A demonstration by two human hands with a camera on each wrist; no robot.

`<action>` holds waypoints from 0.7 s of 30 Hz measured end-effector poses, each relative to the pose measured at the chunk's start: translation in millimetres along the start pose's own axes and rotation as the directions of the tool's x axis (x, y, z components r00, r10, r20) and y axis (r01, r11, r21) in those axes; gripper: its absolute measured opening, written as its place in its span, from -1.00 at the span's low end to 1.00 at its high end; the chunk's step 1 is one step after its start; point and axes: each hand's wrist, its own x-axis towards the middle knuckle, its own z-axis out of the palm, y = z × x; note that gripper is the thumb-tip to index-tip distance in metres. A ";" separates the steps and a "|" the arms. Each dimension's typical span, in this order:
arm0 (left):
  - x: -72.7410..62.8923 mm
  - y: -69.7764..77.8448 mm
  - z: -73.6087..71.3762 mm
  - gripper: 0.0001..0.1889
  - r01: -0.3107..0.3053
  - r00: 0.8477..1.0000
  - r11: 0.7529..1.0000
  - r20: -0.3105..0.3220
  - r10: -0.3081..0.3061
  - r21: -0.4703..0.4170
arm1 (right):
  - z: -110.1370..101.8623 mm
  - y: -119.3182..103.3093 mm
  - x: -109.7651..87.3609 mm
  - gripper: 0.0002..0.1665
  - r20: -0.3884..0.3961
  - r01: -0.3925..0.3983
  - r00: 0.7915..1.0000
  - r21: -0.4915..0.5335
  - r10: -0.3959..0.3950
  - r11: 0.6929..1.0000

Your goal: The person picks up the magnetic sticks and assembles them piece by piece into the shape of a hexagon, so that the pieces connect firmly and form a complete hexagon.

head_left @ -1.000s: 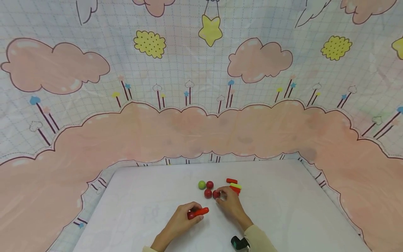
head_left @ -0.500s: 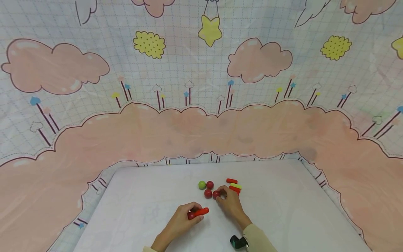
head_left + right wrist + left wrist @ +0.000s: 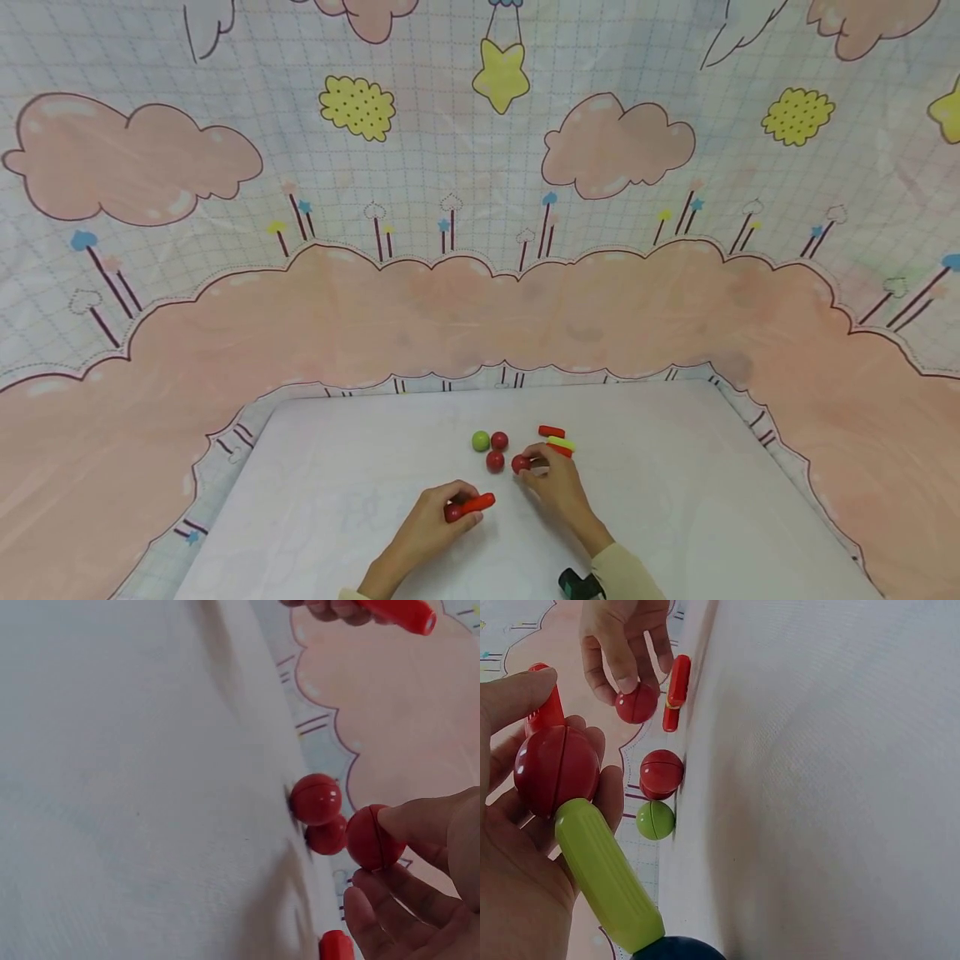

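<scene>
My left hand (image 3: 423,527) holds a joined toy piece: a red stick (image 3: 546,709), a red ball (image 3: 557,771), then a yellow-green stick (image 3: 609,876) with a dark blue ball (image 3: 679,949) at its end. In the head view, the hand hides the yellow-green stick and blue ball. My right hand (image 3: 561,487) pinches another red ball (image 3: 371,837) between thumb and fingers. Beside it on the table are two red balls (image 3: 495,462) and a green ball (image 3: 480,441).
Loose red (image 3: 552,432) and yellow-green sticks (image 3: 561,443) lie just beyond my right hand on the white table (image 3: 337,450). A black device (image 3: 580,585) shows by the right sleeve (image 3: 626,573). A patterned cloth (image 3: 480,317) hangs behind the table.
My right hand has shifted slightly right and nearer to me with its red ball, widening the gap to the other balls. My left hand has hardly moved.
</scene>
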 end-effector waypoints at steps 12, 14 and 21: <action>0.5 -1.3 1.8 -0.75 -0.016 1.000 1.000 -0.021 0.016 0.010 | -20.1 -16.4 -13.7 -0.69 -0.020 0.058 0.998 0.021 -0.058 0.998; 0.3 -0.6 1.9 -0.75 -0.014 1.000 1.000 -0.028 0.014 0.013 | -23.2 -20.3 -16.0 -0.69 -0.014 0.053 0.999 0.023 -0.052 0.998; 0.7 1.2 2.3 -0.75 -0.011 0.998 1.000 -0.059 0.012 0.022 | -31.8 -33.3 -22.9 -0.68 0.008 0.049 0.999 0.056 -0.050 0.997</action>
